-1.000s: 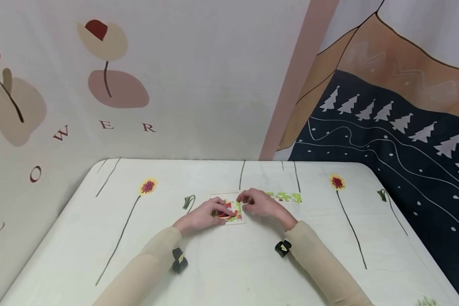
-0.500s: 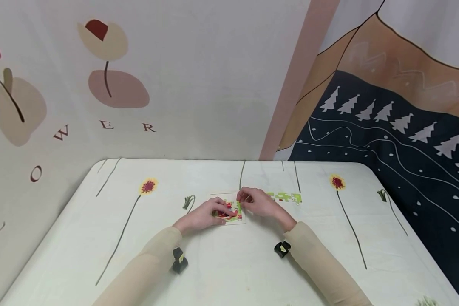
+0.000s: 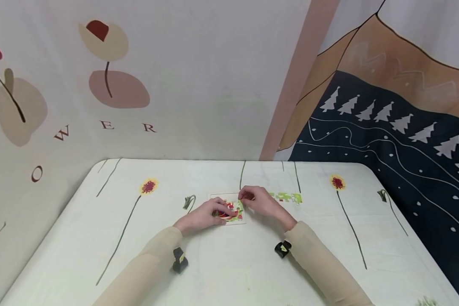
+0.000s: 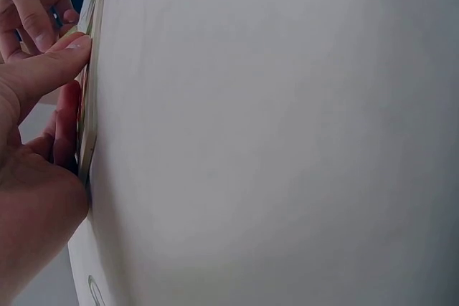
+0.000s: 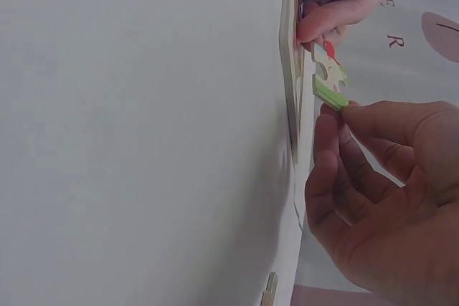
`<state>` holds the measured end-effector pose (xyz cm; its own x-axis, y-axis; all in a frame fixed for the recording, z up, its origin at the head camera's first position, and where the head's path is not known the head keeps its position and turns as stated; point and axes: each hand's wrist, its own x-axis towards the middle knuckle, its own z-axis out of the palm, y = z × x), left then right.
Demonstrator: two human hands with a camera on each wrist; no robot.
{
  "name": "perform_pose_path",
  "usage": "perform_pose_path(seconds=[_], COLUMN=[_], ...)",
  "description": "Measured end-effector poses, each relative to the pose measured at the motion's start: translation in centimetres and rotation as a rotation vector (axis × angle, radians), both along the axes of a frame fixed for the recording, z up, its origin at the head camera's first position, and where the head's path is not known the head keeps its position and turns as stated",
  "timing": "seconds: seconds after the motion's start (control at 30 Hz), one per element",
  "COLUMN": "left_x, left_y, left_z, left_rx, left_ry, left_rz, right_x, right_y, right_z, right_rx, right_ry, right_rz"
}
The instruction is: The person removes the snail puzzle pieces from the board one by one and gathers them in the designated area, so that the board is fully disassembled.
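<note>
A small jigsaw puzzle board (image 3: 242, 222) with a pale rim and a red and green picture lies flat on the table. My left hand (image 3: 204, 216) rests on its left part, fingers stretched across the picture and thumb at the near edge, hiding much of it. Thumb and fingertips of my right hand (image 3: 261, 201) pinch a green-edged puzzle piece (image 5: 330, 94) at the board's right side. In the right wrist view that piece stands tilted up, with pale and red areas beside its green edge; whether other pieces are joined to it, I cannot tell.
Several green puzzle pieces (image 3: 287, 197) lie in a row right of the board, partly behind my right hand. A white tablecloth (image 3: 229, 263) with printed flowers covers the table. Printed cloth (image 3: 199, 119) hangs behind the far edge.
My right hand has shifted slightly away from me and upward, its pinched piece lifting at the board's right side. My left hand has stayed in place on the board.
</note>
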<state>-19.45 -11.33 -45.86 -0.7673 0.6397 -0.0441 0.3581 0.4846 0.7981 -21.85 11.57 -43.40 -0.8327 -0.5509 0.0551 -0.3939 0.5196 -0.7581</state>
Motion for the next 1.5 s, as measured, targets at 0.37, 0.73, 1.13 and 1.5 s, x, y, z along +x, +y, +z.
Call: perform_pose_path(seconds=[0.37,0.73,1.13,1.5], left_x=[0.1,0.2,0.2,0.4], left_y=[0.1,0.1,0.1,0.0], left_z=[0.3,0.3,0.4,0.4], left_rx=[-0.003,0.01,0.01,0.008], left_ry=[-0.011,-0.021,-0.032,-0.028], left_rz=[0.009,0.009,0.016,0.022], right_x=[0.3,0.3,0.6,0.7], right_y=[1.8,2.9,4.2,5.7], right_z=[0.5,0.6,1.0,0.9], right_rx=[-0.054,-0.085,-0.119,-0.138], right_ry=[-0.031,-0.044,-0.017,-0.007], right_rz=[-0.077,-0.087,-0.115,-0.141])
